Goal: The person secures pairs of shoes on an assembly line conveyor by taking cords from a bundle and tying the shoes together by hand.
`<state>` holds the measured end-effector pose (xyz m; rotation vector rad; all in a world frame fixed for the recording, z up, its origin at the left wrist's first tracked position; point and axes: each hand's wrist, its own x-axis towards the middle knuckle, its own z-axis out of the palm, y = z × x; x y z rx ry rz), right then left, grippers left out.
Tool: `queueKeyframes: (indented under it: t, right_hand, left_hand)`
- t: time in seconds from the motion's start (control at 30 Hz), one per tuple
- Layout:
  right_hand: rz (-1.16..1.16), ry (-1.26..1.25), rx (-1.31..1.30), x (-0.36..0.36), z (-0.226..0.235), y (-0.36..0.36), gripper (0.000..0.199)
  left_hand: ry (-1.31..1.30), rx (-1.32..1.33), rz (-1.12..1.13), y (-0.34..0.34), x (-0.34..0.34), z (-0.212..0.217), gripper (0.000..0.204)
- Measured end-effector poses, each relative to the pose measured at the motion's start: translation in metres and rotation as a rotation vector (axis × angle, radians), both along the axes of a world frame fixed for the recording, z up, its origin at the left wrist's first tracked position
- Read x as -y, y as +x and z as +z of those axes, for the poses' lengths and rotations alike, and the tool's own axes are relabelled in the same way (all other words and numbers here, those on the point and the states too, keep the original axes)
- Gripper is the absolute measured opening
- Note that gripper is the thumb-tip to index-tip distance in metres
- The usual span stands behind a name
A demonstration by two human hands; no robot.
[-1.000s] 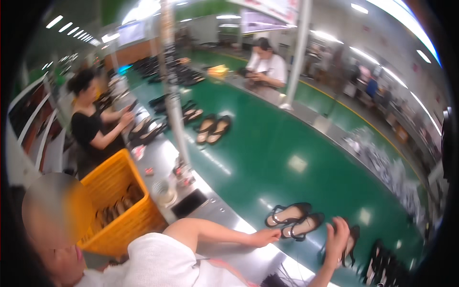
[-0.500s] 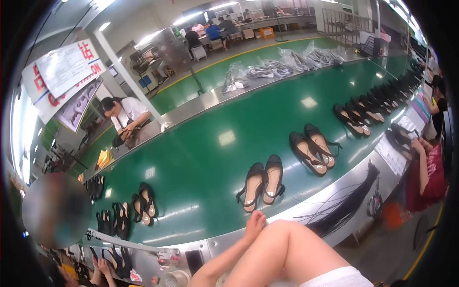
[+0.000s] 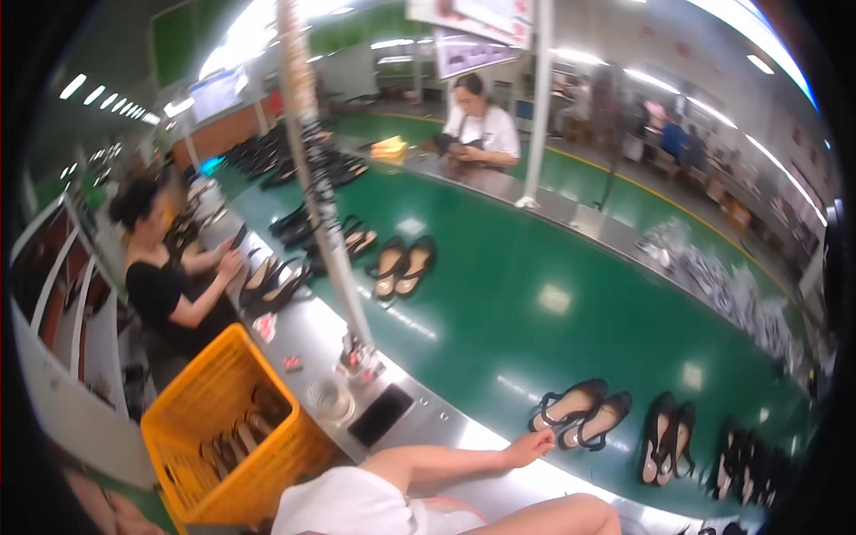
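Observation:
My left hand reaches over the steel edge of the green table, its fingers curled together in a pinch. It is at the heel end of a pair of black slingback shoes with beige insoles. Whether the fingertips touch a shoe or hold anything small I cannot make out. My right arm shows only as a bent part at the lower edge; its hand is out of view. Just right of the pair stands another black pair, with several more beyond.
A dark phone and a clear cup lie left of my arm. Past them are a metal post and a yellow crate holding shoes. A co-worker sits left; another works across the green table.
The view has swung left, bringing the yellow crate and the left co-worker into sight. My left hand stays near the heels of the same pair of shoes.

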<state>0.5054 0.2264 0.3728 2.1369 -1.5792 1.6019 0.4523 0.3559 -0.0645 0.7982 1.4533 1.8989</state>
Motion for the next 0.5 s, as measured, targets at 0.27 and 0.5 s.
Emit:
queueKeyframes:
  t: [0.27, 0.5]
  right_hand:
    - [-0.029, 0.155, -0.095, -0.013, -0.008, 0.036, 0.039]
    - [-1.538, 0.176, -0.011, -0.138, -0.192, -0.011, 0.038]
  left_hand:
    - [-0.144, -0.144, 0.113, 0.023, 0.007, 0.012, 0.013]
    - [-0.225, -0.035, 0.278, -0.004, 0.042, 0.064, 0.002]
